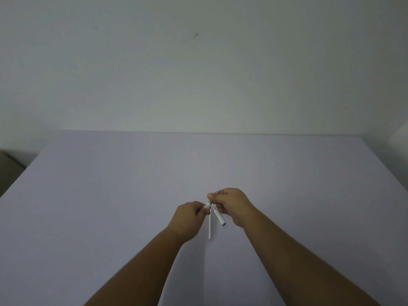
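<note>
The person holds both hands close together just above the middle of the pale lilac bench (pixel 110 184), fingertips almost meeting, which suits fine work on small parts. The left hand (pixel 191 214) has its fingers curled and pinches the top of a thin white stick (pixel 209 228), so that the stick hangs straight down toward the bench, its lower end near the surface or perhaps touching it; the view does not settle which. The right hand (pixel 231 204) is also curled, and from under its fingers a short white tube (pixel 219 217) with a darker end slants down and outward, just beside the stick but apart from it at the bottom. Between the two sets of fingertips sits a small white piece (pixel 208 204), too small to make out clearly; it seems to be where the parts join. The parts look like those of a pen, though this is only a judgement. Holding each part near its top leaves the long ends free, and working low over the bench means a dropped part would not fall far. Behind the bench rises a plain, pale wall (pixel 198 62).
</note>
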Action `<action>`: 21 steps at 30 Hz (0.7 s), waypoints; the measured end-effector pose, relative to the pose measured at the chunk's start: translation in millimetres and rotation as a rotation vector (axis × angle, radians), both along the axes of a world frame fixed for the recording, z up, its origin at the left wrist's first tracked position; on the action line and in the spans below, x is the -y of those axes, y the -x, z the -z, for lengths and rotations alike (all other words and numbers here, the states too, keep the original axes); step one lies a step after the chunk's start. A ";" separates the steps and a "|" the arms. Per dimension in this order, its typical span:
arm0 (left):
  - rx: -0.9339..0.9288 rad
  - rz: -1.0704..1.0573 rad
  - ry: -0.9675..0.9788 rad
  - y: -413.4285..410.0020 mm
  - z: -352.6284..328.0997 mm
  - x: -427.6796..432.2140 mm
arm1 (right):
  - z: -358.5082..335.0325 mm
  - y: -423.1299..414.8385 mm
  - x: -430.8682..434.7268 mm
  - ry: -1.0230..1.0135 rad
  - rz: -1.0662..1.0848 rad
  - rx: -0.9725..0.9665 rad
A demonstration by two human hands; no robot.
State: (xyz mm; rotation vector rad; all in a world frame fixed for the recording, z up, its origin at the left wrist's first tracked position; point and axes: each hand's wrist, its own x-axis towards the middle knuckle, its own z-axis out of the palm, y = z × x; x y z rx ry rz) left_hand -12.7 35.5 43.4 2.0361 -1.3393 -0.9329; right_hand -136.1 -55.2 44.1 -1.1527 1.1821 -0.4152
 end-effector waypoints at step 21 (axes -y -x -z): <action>0.042 0.022 -0.001 -5.6 -8.0 6.4 | -6.4 -1.6 2.3 -0.006 0.017 0.116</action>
